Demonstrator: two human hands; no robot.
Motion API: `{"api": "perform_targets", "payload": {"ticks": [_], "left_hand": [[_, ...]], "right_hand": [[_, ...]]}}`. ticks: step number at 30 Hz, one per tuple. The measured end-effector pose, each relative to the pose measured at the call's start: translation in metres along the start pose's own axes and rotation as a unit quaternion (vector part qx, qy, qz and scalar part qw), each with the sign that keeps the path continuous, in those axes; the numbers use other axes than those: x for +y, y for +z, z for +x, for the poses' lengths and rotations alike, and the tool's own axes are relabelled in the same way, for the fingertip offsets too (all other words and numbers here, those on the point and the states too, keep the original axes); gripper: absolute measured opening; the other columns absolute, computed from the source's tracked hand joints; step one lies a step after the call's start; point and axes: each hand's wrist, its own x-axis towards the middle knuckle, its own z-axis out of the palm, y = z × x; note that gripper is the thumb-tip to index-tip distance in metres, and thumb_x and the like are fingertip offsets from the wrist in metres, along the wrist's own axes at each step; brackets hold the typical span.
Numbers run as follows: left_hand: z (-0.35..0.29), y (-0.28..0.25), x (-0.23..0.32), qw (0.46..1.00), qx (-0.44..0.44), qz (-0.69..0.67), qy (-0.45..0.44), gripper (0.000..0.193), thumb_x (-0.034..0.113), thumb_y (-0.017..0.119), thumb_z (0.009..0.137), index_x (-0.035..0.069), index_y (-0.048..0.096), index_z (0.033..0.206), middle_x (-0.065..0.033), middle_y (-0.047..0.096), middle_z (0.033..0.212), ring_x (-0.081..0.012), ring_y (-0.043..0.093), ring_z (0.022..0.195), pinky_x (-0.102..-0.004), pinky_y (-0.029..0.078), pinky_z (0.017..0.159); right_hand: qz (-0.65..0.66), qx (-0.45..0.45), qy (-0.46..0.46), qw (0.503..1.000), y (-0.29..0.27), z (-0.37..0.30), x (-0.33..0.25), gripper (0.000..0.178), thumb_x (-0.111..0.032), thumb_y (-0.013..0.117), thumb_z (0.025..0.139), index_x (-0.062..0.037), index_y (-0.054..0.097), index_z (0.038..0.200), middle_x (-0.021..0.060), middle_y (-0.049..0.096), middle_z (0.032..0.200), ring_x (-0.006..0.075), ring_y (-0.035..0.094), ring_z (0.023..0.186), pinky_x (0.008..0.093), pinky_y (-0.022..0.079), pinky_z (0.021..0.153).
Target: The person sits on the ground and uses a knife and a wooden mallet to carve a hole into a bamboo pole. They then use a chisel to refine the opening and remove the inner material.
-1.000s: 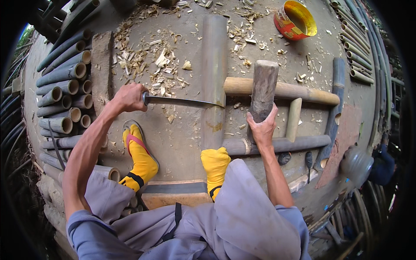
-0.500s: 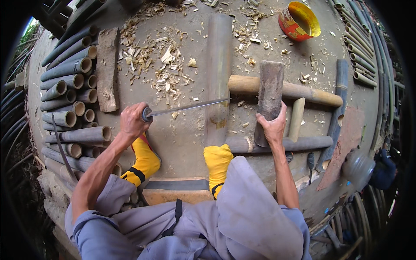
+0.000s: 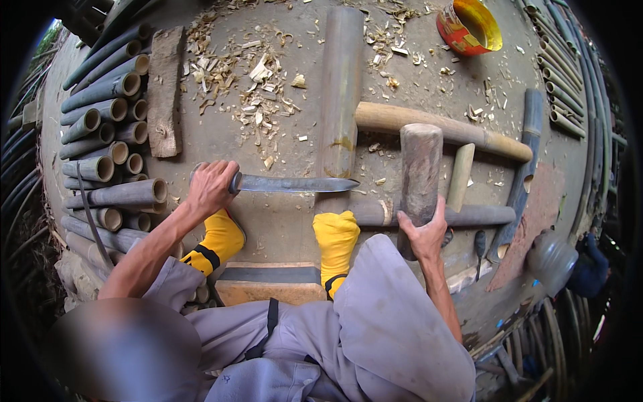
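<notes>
A long-bladed knife [image 3: 295, 183] is in my left hand [image 3: 213, 187], its fingers wrapped round the dark handle. The blade points right, and its tip lies over a thick bamboo pole [image 3: 340, 87]. My right hand [image 3: 426, 228] grips a wooden mallet [image 3: 420, 164] near its lower end, with the thick head pointing away from me. Under the mallet, a lower bamboo rail [image 3: 479, 215] and an upper bamboo rail [image 3: 442, 125] run right from the pole to a grey bamboo post [image 3: 526, 161]. A short bamboo piece [image 3: 461, 177] stands between the rails.
Cut bamboo tubes [image 3: 100, 137] are stacked at the left beside a rough plank [image 3: 166, 94]. Wood chips [image 3: 258, 87] litter the ground. A red and yellow bucket [image 3: 469, 28] stands at the far right. My yellow-covered feet [image 3: 335, 244] flank a wooden block [image 3: 271, 291].
The knife has turned so its broad blade side shows, and its tip has come nearer to me. My right hand has drawn the mallet slightly toward me.
</notes>
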Motion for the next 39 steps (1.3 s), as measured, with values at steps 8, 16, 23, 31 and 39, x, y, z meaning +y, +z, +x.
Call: {"api": "perform_targets", "payload": {"ticks": [8, 16, 23, 31, 39], "left_hand": [[0.034, -0.011, -0.014, 0.991, -0.133, 0.008, 0.009, 0.024, 0.012, 0.064, 0.072, 0.006, 0.049, 0.090, -0.0119, 0.060, 0.080, -0.0332, 0.061, 0.080, -0.0440, 0.046, 0.068], [0.038, -0.001, -0.024, 0.995, -0.096, 0.008, 0.026, 0.032, 0.009, 0.068, 0.064, 0.008, 0.049, 0.090, -0.0110, 0.059, 0.081, -0.0323, 0.060, 0.082, -0.0431, 0.045, 0.070], [0.036, 0.007, -0.023, 0.996, -0.078, 0.035, 0.035, 0.032, 0.010, 0.068, 0.065, 0.008, 0.049, 0.092, -0.0102, 0.059, 0.082, -0.0300, 0.060, 0.083, -0.0415, 0.045, 0.071], [0.044, 0.003, -0.023, 0.995, -0.077, 0.041, 0.040, 0.029, 0.009, 0.064, 0.068, 0.008, 0.050, 0.093, -0.0102, 0.060, 0.083, -0.0297, 0.061, 0.085, -0.0420, 0.044, 0.071], [0.046, 0.011, -0.026, 0.997, -0.047, 0.047, 0.035, 0.033, 0.007, 0.067, 0.063, 0.009, 0.050, 0.092, -0.0084, 0.057, 0.080, -0.0285, 0.059, 0.083, -0.0406, 0.042, 0.070]], "right_hand": [[-0.170, -0.254, -0.568, 0.765, -0.025, 0.019, -0.017, 0.087, -0.032, 0.083, 0.053, -0.0015, 0.047, 0.126, 0.0222, 0.059, 0.102, 0.0383, 0.062, 0.088, 0.0431, 0.053, 0.077], [-0.171, -0.346, -0.547, 0.743, -0.002, 0.018, -0.066, 0.058, -0.017, 0.066, 0.068, -0.0039, 0.052, 0.122, 0.0174, 0.056, 0.090, 0.0307, 0.060, 0.079, 0.0400, 0.052, 0.066], [-0.390, -0.429, -0.348, 0.737, 0.012, 0.068, -0.067, 0.075, -0.038, 0.076, 0.069, -0.0031, 0.041, 0.125, 0.0236, 0.060, 0.097, 0.0381, 0.061, 0.089, 0.0449, 0.052, 0.074], [-0.242, -0.393, -0.517, 0.721, 0.015, 0.063, -0.062, 0.055, -0.030, 0.070, 0.072, -0.0046, 0.049, 0.117, 0.0149, 0.058, 0.091, 0.0275, 0.061, 0.080, 0.0359, 0.053, 0.066], [-0.117, -0.378, -0.639, 0.659, 0.024, 0.009, -0.078, 0.045, -0.023, 0.062, 0.076, -0.0060, 0.051, 0.116, 0.0142, 0.056, 0.085, 0.0264, 0.062, 0.076, 0.0393, 0.053, 0.064]]}}
